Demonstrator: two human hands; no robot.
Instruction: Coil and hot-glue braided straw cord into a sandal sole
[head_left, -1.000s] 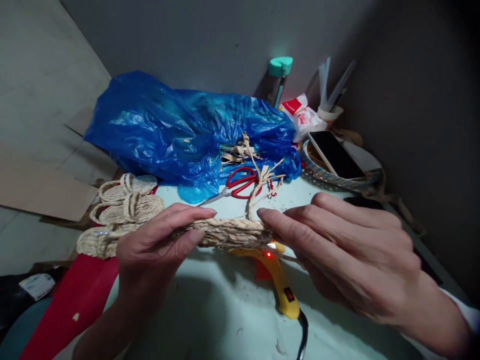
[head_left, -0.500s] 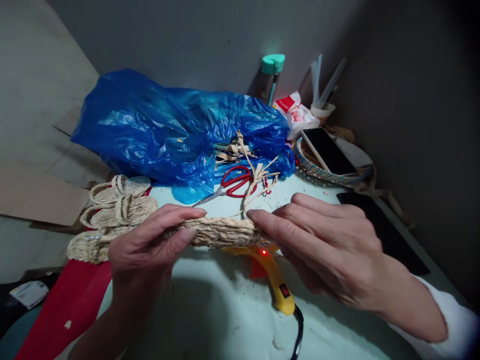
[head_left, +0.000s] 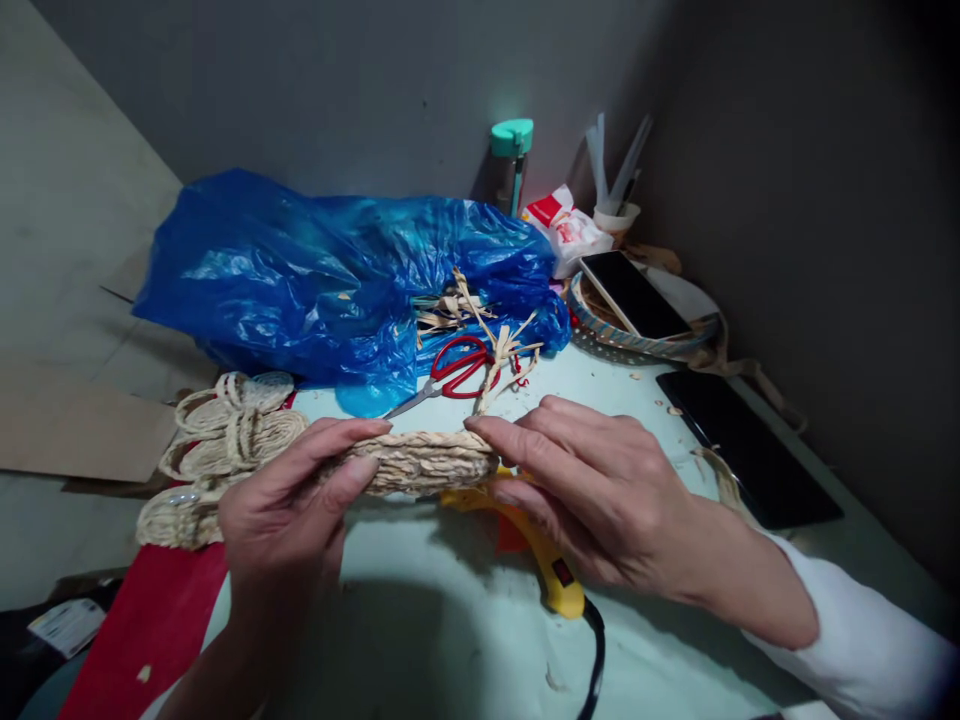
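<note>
A woven straw slipper [head_left: 427, 462], seen edge-on with its stacked braid rows facing me, is held level between both hands. My left hand [head_left: 300, 490] grips its left end, thumb on the near side and fingers over the top. At the other end my right hand [head_left: 592, 480] pinches it, the index finger on the top edge where a loose straw braid [head_left: 489, 388] runs off toward the back. Behind it lie red-handled scissors [head_left: 459, 368]. Partly hidden below the slipper is a yellow glue gun [head_left: 559, 575] on the table.
Several straw slippers [head_left: 240, 440] lie at the left on red cloth [head_left: 154, 620]. A blue plastic bag [head_left: 300, 270] spreads across the back, near a green-capped bottle [head_left: 512, 140]. At the right are a phone [head_left: 636, 292] on a round basket [head_left: 645, 345] and a black flat panel [head_left: 750, 450].
My right hand has shifted left and its lower fingers now show under the slipper's right end. The slipper has moved slightly left in view. The camera has turned a little.
</note>
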